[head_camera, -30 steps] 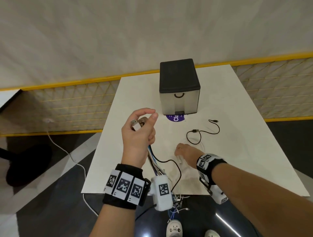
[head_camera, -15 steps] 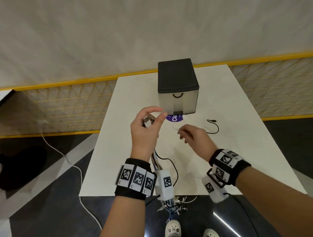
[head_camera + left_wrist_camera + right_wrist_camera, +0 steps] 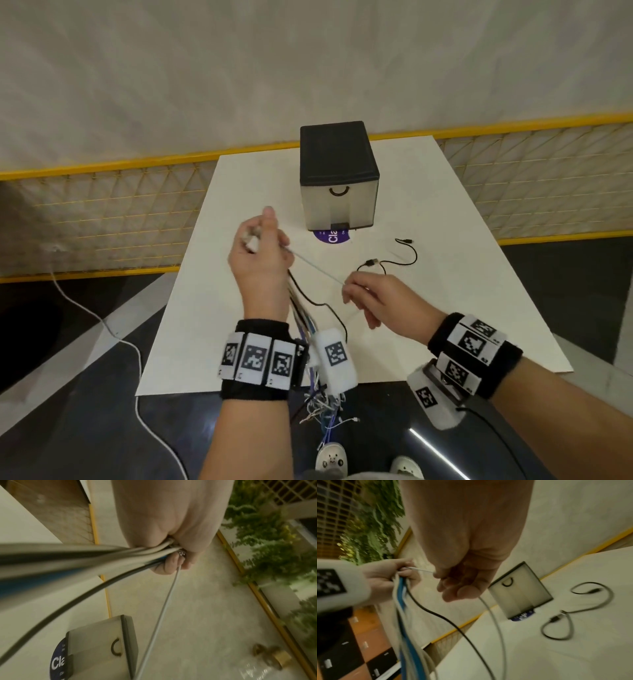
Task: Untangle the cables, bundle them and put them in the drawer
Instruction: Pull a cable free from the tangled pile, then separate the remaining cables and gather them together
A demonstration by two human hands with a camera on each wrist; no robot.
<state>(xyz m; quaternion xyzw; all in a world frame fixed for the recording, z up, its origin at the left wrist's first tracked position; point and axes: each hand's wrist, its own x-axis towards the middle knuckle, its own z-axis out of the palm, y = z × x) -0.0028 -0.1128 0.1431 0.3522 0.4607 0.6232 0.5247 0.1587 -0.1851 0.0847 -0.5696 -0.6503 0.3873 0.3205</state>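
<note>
My left hand is raised over the white table and grips a bundle of cables by their plug ends; white, blue and black strands hang from the fist past the table's front edge. A thin white cable runs taut from that fist to my right hand, which pinches it between thumb and fingers. Its slack drops below the right hand. A short black cable lies loose on the table. The drawer box, black-topped with a grey front, stands shut at the back.
A purple round sticker shows under the drawer box's front. A yellow mesh fence runs behind the table. A white cord trails on the dark floor at the left. My shoes are below the front edge.
My right hand rose from the table with the thin white cable, met the left hand, then drew back toward me, pulling the cable taut. The left hand rose and moved farther from me.
</note>
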